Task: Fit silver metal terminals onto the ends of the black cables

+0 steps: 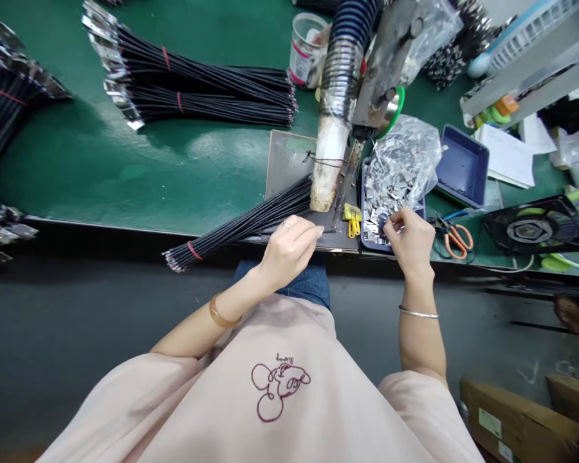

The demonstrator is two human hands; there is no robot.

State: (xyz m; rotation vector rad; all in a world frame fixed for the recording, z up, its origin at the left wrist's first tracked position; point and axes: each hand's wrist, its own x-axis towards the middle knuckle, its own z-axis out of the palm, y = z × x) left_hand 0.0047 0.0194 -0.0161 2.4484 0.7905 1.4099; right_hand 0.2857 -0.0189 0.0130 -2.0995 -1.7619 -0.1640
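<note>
My left hand [292, 252] is by the bench edge with its fingers curled together, just beside a bundle of black cables [248, 222] tied with a red band. Whatever it pinches is hidden by the fingers. Over a blue tray [363, 222] heaped with small metal pieces [381, 204], my right hand [410, 241] has thumb and forefinger closed together; I cannot make out what is between them. Between the hands, a soldering iron [350, 183] points down beside the white end of an exhaust hose [327, 161].
More banded cable bundles [212, 93] lie on the green bench [174, 173]. A yellow clip-like item [352, 220] sits left of the tray. To the right are orange-handled pliers [457, 241], a black fan [535, 228] and a second blue tray [463, 164]. A plastic cup [305, 54] stands behind.
</note>
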